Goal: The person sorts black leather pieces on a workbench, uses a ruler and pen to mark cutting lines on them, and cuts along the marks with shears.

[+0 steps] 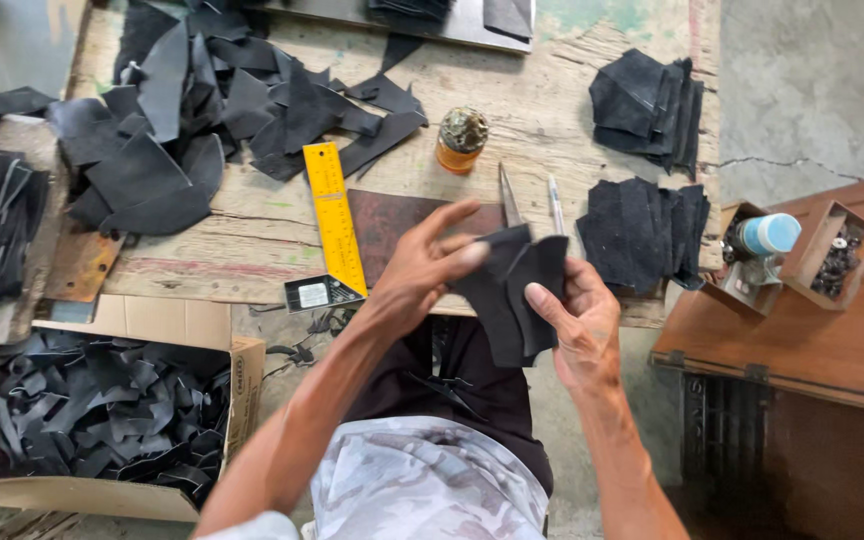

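Observation:
My left hand [420, 268] and my right hand [580, 318] hold a black leather piece [508, 290] between them, just in front of the wooden table's near edge. The left fingers pinch its upper left side; the right thumb and fingers grip its lower right edge. The piece is folded or doubled, hanging over my lap. Right behind it on the table lie a dark brown cutting mat [384, 222], a yellow ruler [335, 215], scissors [508, 196] and a pen [556, 205].
A heap of black leather offcuts [202, 110] covers the table's left. Two stacks of cut black pieces [645, 232] [649, 104] sit at right. A small orange jar [461, 139] stands mid-table. A cardboard box of scraps [102, 415] sits lower left. A brown side table [812, 330] holds small trays and a bottle [767, 236].

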